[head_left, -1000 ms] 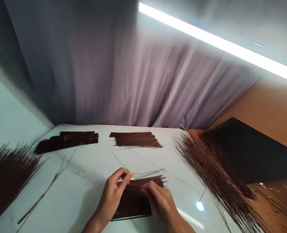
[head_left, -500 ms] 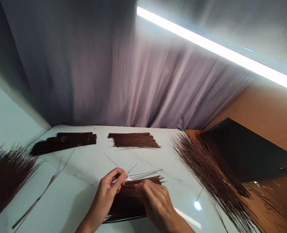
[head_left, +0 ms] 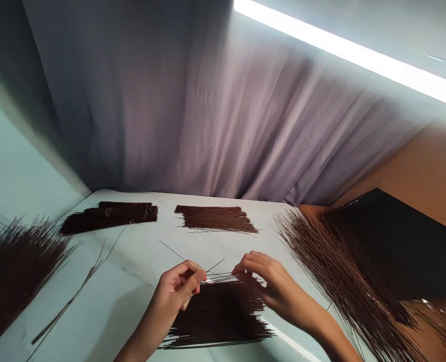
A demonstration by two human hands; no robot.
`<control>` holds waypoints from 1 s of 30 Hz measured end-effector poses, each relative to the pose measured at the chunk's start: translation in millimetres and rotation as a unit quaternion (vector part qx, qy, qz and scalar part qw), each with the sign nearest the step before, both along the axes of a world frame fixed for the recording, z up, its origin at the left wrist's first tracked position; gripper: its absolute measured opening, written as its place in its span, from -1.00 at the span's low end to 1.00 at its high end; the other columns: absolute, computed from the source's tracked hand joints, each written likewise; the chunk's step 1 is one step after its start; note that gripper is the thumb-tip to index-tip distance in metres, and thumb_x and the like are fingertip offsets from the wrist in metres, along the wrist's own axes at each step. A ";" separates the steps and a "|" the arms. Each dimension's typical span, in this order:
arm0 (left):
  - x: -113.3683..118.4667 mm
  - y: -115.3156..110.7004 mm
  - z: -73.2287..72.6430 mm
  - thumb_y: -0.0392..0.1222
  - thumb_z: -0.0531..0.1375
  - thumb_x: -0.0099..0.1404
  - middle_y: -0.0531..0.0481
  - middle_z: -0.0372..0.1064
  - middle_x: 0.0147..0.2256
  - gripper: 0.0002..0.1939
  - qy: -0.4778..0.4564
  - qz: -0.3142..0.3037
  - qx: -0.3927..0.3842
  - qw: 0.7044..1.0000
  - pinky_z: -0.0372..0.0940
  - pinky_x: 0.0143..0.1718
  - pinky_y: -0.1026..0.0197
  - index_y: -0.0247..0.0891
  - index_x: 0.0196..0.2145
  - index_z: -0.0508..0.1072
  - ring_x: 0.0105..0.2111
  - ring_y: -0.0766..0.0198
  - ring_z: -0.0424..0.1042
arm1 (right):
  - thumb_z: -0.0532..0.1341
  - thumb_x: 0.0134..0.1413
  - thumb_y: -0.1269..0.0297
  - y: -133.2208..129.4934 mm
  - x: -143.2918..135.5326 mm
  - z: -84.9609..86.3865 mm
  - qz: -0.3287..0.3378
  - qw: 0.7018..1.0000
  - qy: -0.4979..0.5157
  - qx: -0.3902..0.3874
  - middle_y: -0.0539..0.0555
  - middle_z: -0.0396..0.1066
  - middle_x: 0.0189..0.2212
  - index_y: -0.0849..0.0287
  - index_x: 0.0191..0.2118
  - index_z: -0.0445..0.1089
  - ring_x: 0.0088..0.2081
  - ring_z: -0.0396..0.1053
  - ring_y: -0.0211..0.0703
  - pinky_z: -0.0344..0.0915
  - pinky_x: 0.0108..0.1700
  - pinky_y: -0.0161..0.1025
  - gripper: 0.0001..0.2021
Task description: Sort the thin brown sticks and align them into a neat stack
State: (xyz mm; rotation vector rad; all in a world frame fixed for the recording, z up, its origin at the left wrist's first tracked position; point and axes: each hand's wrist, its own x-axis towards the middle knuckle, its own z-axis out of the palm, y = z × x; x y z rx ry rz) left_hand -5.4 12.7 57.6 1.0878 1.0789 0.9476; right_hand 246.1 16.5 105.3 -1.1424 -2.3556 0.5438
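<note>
My left hand (head_left: 183,284) is closed in a pinch on thin dark brown sticks (head_left: 170,248), one pointing up to the left and a short end poking out to the right. To its right, my right hand (head_left: 262,276) has thumb and fingertips together at the ends of a few thin sticks lying across the top of the pile. Right below both hands lies a flat pile of dark brown sticks (head_left: 219,311), its ends uneven on the right. The exact grip of the right fingertips is partly hidden.
On the white marbled table (head_left: 121,271), rolled dark bundles (head_left: 121,216) and a flat row of sticks (head_left: 217,218) lie at the back. Loose sticks (head_left: 72,301) are left; big heaps stand at far left (head_left: 23,276) and right (head_left: 343,271). A black panel (head_left: 400,246) is behind.
My right hand has moved right and up from over the pile to the sticks' right ends, uncovering more of the pile. The left hand keeps its pinch. The view has shifted slightly.
</note>
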 end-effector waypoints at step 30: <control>3.5 5.8 -33.8 0.15 0.30 0.25 0.12 0.29 -0.53 -0.62 0.072 0.043 0.071 0.994 -0.01 -0.62 0.40 -0.24 -0.41 0.45 -0.59 0.39 0.16 | 0.24 0.31 0.40 57.7 -22.4 -0.6 0.070 0.903 -0.225 0.360 0.11 0.42 -0.12 0.16 -0.17 0.49 -0.13 0.29 -0.06 0.21 -0.04 -0.09 -0.93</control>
